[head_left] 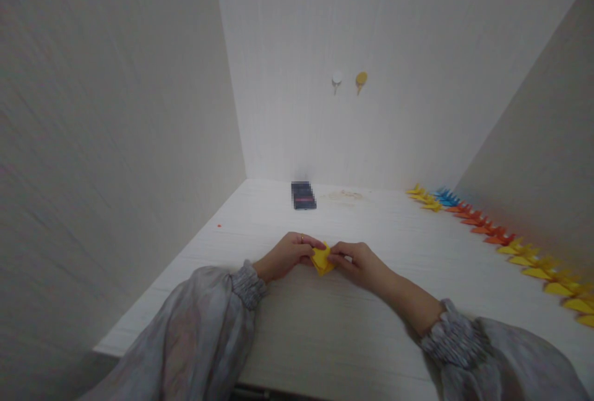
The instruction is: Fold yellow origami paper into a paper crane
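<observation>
A small folded piece of yellow paper [322, 260] is between my two hands, near the middle of the white table. My left hand [292, 254] pinches its left side, with a ring on one finger. On the other side, the thumb and fingers of my right hand [358, 260] close on the paper's right edge. Parts of the paper are covered by my fingertips. Its finer folds are too small to make out.
Folded paper cranes in yellow, blue [446, 197] and orange [482, 223] line the table's right side. A dark blurred phone-like object [303, 195] lies near the back wall. Two hooks, white [336, 78] and yellow [361, 78], are on that wall. Panels rise on both sides.
</observation>
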Motion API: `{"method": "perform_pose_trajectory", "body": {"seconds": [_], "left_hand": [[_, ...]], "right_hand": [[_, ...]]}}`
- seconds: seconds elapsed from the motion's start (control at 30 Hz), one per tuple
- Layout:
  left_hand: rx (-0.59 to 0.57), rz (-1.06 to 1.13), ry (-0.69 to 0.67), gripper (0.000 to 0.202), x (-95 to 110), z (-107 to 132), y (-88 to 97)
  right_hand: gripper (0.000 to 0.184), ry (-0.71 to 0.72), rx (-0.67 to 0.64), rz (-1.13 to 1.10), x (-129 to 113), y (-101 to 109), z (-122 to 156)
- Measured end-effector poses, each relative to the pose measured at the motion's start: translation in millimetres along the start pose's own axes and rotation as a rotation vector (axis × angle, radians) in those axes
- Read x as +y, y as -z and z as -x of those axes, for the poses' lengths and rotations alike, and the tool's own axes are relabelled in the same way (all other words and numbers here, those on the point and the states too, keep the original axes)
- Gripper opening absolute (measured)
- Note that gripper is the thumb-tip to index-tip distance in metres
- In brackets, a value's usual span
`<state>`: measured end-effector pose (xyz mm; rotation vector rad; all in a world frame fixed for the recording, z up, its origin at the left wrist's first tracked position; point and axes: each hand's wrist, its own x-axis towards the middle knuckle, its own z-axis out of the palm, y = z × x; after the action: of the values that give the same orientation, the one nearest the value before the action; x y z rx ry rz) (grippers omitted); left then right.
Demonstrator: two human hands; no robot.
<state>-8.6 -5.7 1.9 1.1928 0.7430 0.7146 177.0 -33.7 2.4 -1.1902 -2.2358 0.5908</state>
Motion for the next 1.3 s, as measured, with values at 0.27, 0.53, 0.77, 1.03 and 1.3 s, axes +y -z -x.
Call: {"method": "perform_pose_trajectory", "body": {"seconds": [0.27,0.53,0.77,1.03,1.3], "left_hand": [[0.013,0.031,0.034,0.019,0,-1,2.4],[-0.003,-0.079,0.006,0.024,2,0,1.5],[0.006,-0.184,-0.058,0.036,-1,-1,5.5],[-0.023,-0.240,-0.109,0.032,-1,0,4.5],[-0.013,-0.197,-0.145,0.028,4,2,-0.6]], "right_hand": [[0.025,0.246,-0.101,0.379,-6,7,3],[0.022,0.203,-0.067,0.290,-11,6,5],[0.018,0.018,0.044,-0.001,-5,-2,0],[0.015,-0.104,0.100,-0.238,-8,-7,0],[0.017,-0.117,0.145,-0.266,-14,-7,1]]}}
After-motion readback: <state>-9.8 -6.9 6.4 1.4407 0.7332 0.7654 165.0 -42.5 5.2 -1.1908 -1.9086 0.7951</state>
